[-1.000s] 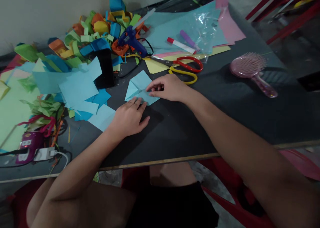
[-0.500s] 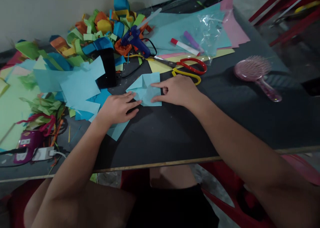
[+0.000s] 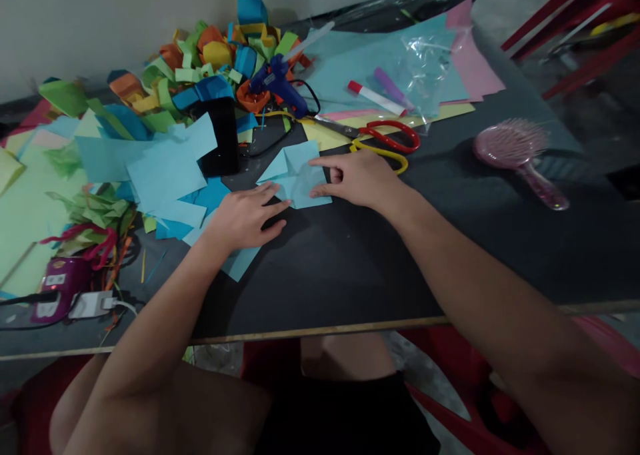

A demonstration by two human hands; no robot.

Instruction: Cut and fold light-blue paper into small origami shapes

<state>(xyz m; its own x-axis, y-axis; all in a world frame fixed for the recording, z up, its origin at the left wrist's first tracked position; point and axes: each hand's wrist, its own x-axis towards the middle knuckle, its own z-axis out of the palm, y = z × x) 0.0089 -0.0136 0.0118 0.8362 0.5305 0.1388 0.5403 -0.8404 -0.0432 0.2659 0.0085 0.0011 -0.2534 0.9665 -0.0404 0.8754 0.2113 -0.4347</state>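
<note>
A light blue sheet of paper (image 3: 300, 175) with folds in it lies on the dark table between my hands. My left hand (image 3: 253, 216) rests on its left corner, fingers spread and palm down. On the paper's right part, my right hand (image 3: 357, 178) presses with the index finger and thumb held apart, the other fingers curled under. Just beyond that hand lie scissors (image 3: 387, 134) with one red and one yellow handle. Further light blue sheets (image 3: 163, 175) lie left of the folded one, and part of one (image 3: 241, 263) shows under my left forearm.
Behind are a blue glue gun (image 3: 280, 85), a black upright object (image 3: 223, 138) and a heap of folded coloured paper pieces (image 3: 165, 88). A red-capped marker (image 3: 377, 98) lies on large sheets. At right is a pink hairbrush (image 3: 517, 152); at left, a purple plug box (image 3: 63, 288).
The folded paper has turned slightly under my hands, its right edge now tilted. Both hands stay on it in nearly the same pose. The whole view has shifted a little.
</note>
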